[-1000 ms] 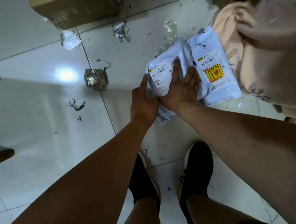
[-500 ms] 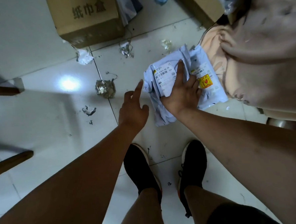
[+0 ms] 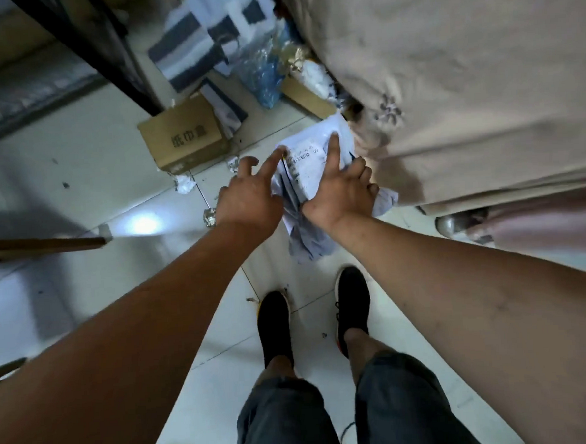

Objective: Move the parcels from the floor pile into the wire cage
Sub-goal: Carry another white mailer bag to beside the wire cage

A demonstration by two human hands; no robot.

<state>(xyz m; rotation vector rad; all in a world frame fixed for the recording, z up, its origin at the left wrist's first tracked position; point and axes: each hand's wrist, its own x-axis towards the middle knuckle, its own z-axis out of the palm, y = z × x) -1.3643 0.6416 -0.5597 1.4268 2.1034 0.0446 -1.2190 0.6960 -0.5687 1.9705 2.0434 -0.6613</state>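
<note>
2 hands meet on 1 white parcel [image 3: 306,159], just above frame centre toward 12 o'clock, held over the tiled floor [image 3: 76,173]. Right hand [image 3: 339,195] grips the parcel's right side: index finger laid straight along the printed label, other fingers curled round the edge. Left hand [image 3: 249,198] is loose and spread, index fingertip touching the parcel's upper-left corner, remaining fingers apart and holding nothing. Hands sit close, parcel between them; its lower end hangs crumpled below the right wrist. Barcode label faces up, print too blurred to read. Beige fabric [image 3: 465,91] fills 1 to 3 o'clock, touching or just beside the parcel's right edge; cannot tell which. Cardboard box [image 3: 183,137] on the floor at 11 o'clock. Blue plastic bag [image 3: 262,76] at 12 o'clock, beyond the parcel. 2 black shoes [image 3: 273,322] at 6 o'clock.
</note>
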